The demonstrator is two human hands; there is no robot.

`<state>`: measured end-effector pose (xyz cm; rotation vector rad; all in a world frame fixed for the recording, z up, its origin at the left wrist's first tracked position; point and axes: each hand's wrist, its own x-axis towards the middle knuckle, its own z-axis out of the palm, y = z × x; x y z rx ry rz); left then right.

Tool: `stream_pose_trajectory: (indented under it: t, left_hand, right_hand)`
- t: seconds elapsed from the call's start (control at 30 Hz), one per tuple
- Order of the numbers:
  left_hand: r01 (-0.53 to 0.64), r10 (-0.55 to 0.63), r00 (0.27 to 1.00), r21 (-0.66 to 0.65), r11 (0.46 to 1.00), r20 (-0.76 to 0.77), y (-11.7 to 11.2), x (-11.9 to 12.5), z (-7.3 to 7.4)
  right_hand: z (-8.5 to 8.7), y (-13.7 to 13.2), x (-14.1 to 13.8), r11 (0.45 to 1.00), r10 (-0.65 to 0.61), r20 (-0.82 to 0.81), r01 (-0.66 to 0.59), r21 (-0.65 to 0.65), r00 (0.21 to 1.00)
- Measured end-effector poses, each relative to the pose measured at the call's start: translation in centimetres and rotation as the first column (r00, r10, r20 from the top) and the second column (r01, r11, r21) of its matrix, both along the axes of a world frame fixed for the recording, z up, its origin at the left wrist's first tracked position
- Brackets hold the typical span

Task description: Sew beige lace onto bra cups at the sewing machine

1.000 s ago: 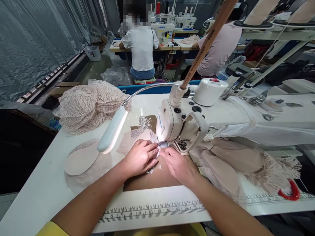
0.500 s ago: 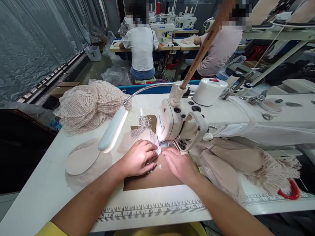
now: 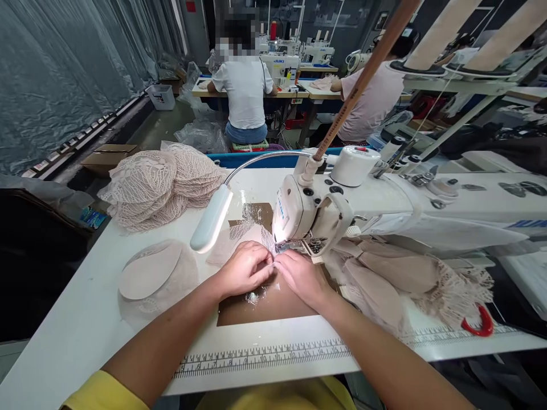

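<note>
My left hand (image 3: 245,269) and my right hand (image 3: 301,275) meet fingertip to fingertip just in front of the needle of the white sewing machine (image 3: 314,210). Both hands have curled fingers pinching a beige lace piece (image 3: 245,234) that lies on the brown plate (image 3: 265,304) under the presser foot. The lace runs back and to the left from my fingers. A gooseneck lamp (image 3: 211,219) shines on the spot.
A heap of beige lace cups (image 3: 156,182) sits at the back left of the white table (image 3: 81,330); a flat beige pad (image 3: 149,277) lies nearer. Sewn beige pieces (image 3: 397,279) pile on the right beside a red hook (image 3: 478,324). Two people sit at machines behind.
My two hands drew closer together until the fingertips met at the lace edge by the needle. The view shifted slightly.
</note>
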<state>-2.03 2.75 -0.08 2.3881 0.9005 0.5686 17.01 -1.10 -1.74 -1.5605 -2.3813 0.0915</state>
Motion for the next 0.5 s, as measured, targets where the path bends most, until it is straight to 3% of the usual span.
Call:
stream_pose_trajectory:
  t: [0.1, 0.23, 0.5]
  left_hand:
    - [0.087, -0.078, 0.994, 0.13, 0.988, -0.071, 0.2, -0.4, -0.2]
    - [0.104, -0.079, 0.991, 0.264, 0.959, -0.103, 0.3, -0.7, -0.4]
    - [0.201, -0.149, 0.971, 0.3, 0.933, -0.189, -0.6, -0.4, 0.2]
  right_hand:
    - [0.0, 0.0, 0.3, 1.0, 0.014, -0.013, -0.014, -0.001, 1.0]
    - [-0.2, -0.7, 0.8, 0.999, 0.033, -0.029, -0.033, 0.017, 0.999]
    - [0.0, -1.9, 1.5, 0.991, 0.125, 0.002, -0.125, 0.054, 0.992]
